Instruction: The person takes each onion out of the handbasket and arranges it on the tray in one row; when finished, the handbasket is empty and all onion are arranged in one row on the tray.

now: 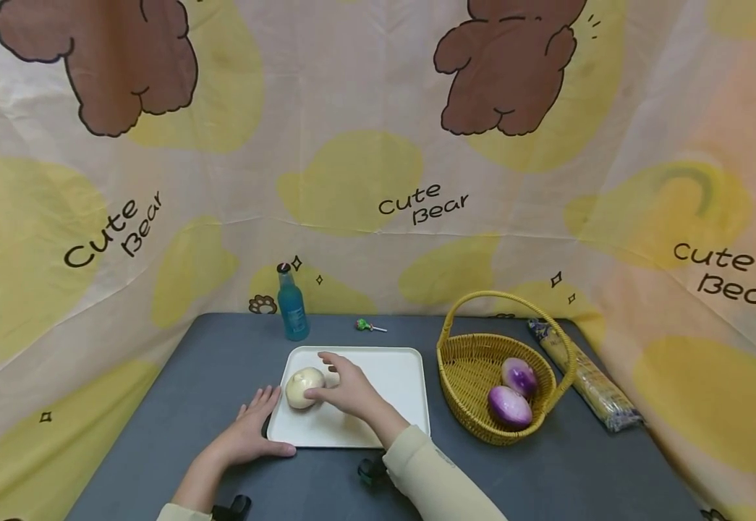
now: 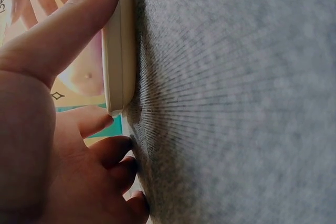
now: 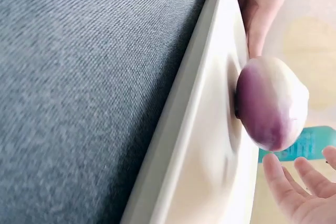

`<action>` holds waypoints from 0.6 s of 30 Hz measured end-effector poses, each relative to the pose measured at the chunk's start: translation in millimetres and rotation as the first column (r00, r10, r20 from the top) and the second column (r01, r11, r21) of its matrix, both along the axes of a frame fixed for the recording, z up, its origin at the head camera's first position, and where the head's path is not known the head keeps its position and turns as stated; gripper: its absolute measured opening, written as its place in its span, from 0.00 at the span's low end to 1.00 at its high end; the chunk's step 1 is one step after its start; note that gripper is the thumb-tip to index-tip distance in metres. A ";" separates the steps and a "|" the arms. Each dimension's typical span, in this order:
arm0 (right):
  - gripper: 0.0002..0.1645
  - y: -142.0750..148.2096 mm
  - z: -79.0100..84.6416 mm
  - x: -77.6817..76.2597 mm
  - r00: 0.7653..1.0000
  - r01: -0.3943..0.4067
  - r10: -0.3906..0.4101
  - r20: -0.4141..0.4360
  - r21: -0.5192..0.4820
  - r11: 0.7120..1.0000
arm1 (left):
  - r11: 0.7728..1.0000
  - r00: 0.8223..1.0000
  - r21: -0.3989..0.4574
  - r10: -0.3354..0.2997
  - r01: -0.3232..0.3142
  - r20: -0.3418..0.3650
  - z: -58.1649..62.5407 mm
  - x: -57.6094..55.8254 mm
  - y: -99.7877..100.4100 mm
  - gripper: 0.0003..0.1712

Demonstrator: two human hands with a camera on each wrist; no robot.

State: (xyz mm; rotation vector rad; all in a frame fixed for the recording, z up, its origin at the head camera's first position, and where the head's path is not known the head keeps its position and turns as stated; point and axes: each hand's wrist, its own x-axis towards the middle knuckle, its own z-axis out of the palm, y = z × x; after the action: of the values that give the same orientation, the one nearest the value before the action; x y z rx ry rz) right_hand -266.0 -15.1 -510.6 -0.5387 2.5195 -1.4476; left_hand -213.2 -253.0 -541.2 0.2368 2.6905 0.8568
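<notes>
A purple-and-white onion (image 1: 304, 387) sits on the left part of a white rectangular tray (image 1: 391, 376); its purple side shows in the right wrist view. My right hand (image 1: 348, 387) hovers at the onion's right side, fingers and thumb spread. In the right wrist view a small gap separates those fingertips (image 3: 273, 165) from the onion (image 3: 270, 103). At the tray's near left corner, my left hand (image 1: 247, 430) touches the edge with its thumb along the front and its fingers stretched along the left side. Its thumb lies against the tray rim (image 2: 119, 61) in the left wrist view.
A yellow wicker basket (image 1: 462, 394) with two purple onions (image 1: 510, 407) stands right of the tray. Behind the tray are a blue bottle (image 1: 293, 307) and a green-topped lollipop (image 1: 366, 325). A long clear-wrapped yellow packet (image 1: 589, 380) lies beyond the basket on the grey table (image 1: 176, 398).
</notes>
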 end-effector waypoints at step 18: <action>0.45 39.5 26.9 16.5 0.996 0.011 -0.020 -0.081 -0.111 0.994 | 1.000 1.000 0.010 0.001 -0.002 0.012 2.5 0.6 1.0 0.74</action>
State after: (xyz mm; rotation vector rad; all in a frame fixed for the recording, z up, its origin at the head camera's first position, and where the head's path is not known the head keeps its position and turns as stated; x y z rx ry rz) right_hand -249.5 24.5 -483.8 -0.6103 2.5218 -1.6100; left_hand -212.6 -251.9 -538.8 0.2313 2.6768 0.8694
